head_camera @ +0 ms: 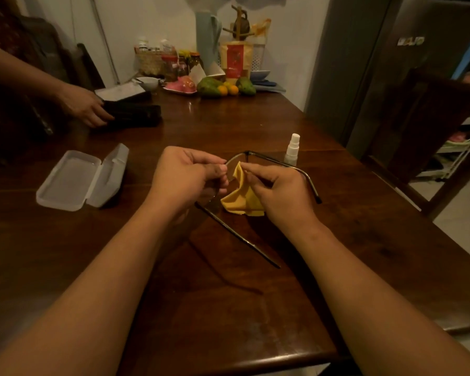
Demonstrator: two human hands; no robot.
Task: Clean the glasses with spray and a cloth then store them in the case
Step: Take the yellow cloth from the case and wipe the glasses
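Closest in, the thumb and fingertips of the left hand [185,175] pinch the edge of one lens of the glasses [248,153], with the other fingers curled underneath. The right hand [277,191] pinches a fold of the yellow cloth [242,199] between thumb and fingertips and holds it against that same lens. The rest of the cloth hangs down in a crumpled point, and I cannot tell whether it touches the table [228,308].

Both hands hold the glasses just above the dark wood, around the middle of the table. The temples are open. One thin dark arm runs from under the left hand toward the near edge. The other runs to the right, behind the right hand, and bends down at its tip. I see both bare forearms reaching in from the near side.

Just beyond the right hand, a small spray bottle [293,150] stands upright with a white top. Well to the left, the clear case [73,180] lies open on the table, its two halves spread apart.

Farther off on the left, another person's hand [84,105] rests on a black object [136,112] that I cannot identify. At the far end, against the wall, I see green and orange fruit [223,88], a white bowl [148,82], jars and a pale jug [206,42]. On the right stand a grey fridge [391,63] and a dark wooden chair [432,118].
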